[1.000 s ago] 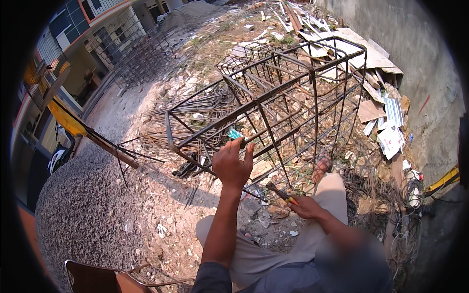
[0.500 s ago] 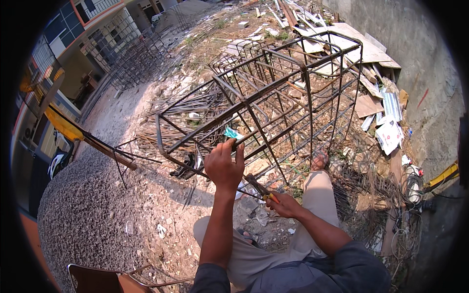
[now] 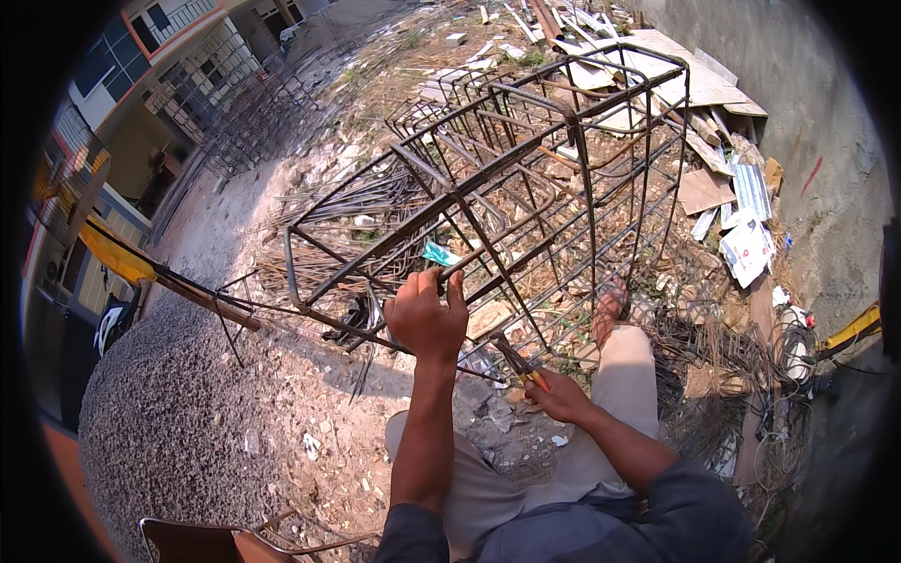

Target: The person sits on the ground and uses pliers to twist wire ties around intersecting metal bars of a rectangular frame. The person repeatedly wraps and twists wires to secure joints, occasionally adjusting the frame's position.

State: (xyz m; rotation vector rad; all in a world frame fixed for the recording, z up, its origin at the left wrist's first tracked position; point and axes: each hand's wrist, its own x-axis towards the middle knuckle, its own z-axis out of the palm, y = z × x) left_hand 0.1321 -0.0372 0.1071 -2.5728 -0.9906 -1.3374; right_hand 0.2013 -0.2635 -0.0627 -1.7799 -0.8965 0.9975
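Note:
A long cage of bent steel rebar (image 3: 456,193) stands tilted across the middle, its square rings joined by long bars. My left hand (image 3: 427,317) is closed around a steel bar at the cage's near end, thumb up along it. Lower and to the right, my right hand (image 3: 560,396) grips a pair of pincers (image 3: 514,357) by their orange-and-yellow handles. The dark jaws point up and left, close to the cage's lower bars; whether they touch one I cannot tell. My bare foot (image 3: 610,308) is beside the cage's lower right side.
A gravel heap (image 3: 178,413) lies at left, with a brown chair (image 3: 202,542) in front. Loose rebar (image 3: 361,220) is piled behind the cage. Tangled wire (image 3: 704,361), boards (image 3: 648,66) and a concrete wall (image 3: 817,141) line the right. A yellow-wrapped pole (image 3: 122,251) slants at left.
The pincers in my right hand have moved a little to the right, away from my left hand. My left hand stays on the bar. The view has shifted slightly.

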